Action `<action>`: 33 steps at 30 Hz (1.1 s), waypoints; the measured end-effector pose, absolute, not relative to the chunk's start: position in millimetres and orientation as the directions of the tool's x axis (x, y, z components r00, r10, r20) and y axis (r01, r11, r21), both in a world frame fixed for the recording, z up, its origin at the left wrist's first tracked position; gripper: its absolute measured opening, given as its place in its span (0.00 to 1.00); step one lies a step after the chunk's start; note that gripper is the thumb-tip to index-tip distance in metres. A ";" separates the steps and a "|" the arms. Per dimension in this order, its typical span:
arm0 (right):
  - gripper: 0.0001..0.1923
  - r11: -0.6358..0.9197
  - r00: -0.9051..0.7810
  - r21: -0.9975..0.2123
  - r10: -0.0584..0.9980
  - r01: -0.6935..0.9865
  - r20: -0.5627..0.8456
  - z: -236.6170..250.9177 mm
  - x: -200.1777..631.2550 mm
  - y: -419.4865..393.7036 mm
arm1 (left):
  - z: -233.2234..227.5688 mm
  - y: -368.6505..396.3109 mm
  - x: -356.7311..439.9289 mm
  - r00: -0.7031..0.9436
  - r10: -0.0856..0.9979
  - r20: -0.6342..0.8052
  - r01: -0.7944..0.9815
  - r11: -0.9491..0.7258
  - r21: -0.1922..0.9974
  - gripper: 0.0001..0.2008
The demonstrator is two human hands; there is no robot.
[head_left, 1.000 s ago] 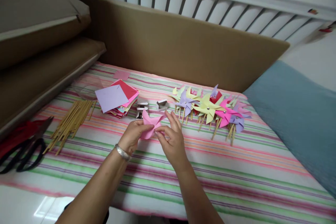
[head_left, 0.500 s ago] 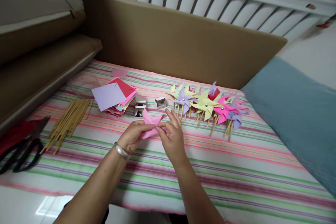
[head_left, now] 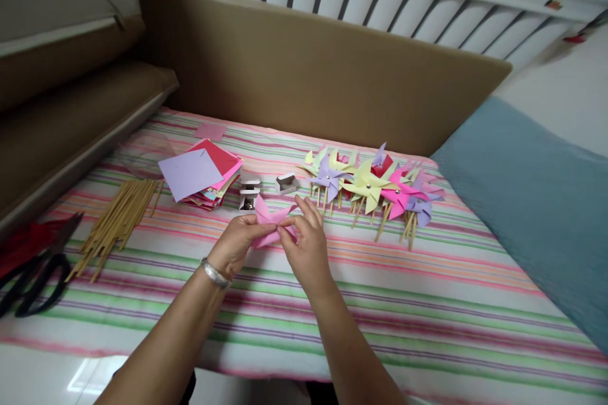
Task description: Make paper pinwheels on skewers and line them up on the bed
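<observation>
A pink paper pinwheel (head_left: 266, 215), its corners curled inward and no stick visible on it, is held between both hands above the striped cloth. My left hand (head_left: 237, 242), with a silver bracelet at the wrist, pinches its middle from the left. From the right, my right hand (head_left: 304, 242) presses thumb and index finger at the folded centre, its other fingers raised. Whether a pin sits under the fingertips is hidden. Just beyond the paper stand small open boxes, one holding small metal pieces (head_left: 247, 204) and another box (head_left: 286, 183) lying beside it.
Finished pinwheels (head_left: 368, 187) on sticks lie in a group at right. Left are stacked paper squares (head_left: 190, 172), a bundle of wooden sticks (head_left: 116, 218) and black-handled scissors (head_left: 45, 272). A brown panel (head_left: 308, 69) closes off the back; a blue surface (head_left: 517, 196) borders the right.
The view has shifted slightly, so everything sits a little further left. My right thumb and fingers have closed in tighter at the pink paper's centre.
</observation>
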State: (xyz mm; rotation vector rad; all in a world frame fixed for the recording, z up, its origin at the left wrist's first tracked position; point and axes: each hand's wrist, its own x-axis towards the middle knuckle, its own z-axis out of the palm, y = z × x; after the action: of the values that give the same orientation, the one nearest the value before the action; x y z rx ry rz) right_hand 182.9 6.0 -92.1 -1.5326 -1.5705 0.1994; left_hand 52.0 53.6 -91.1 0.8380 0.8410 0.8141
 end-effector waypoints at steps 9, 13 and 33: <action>0.05 -0.128 0.406 -0.860 0.909 0.493 0.098 -87.0 245.2 3.8 | -88.2 73.1 29.8 0.097 0.962 -0.255 -0.424 0.272 0.864 0.08; 0.07 -0.170 0.194 -0.798 0.979 0.579 -0.067 -110.4 236.2 0.8 | -86.7 75.1 27.3 0.054 0.965 -0.258 -0.463 0.253 0.849 0.10; 0.09 -0.051 0.033 -0.675 0.999 0.736 -0.040 -138.3 230.9 16.9 | -90.9 67.2 37.4 0.237 0.915 -0.327 -0.458 0.402 0.793 0.11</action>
State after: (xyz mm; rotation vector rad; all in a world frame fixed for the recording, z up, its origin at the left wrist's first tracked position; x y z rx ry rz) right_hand 230.9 16.9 -138.3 -1.8391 -1.7526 0.7238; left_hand 37.4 67.2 -90.9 0.6231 0.8870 1.0286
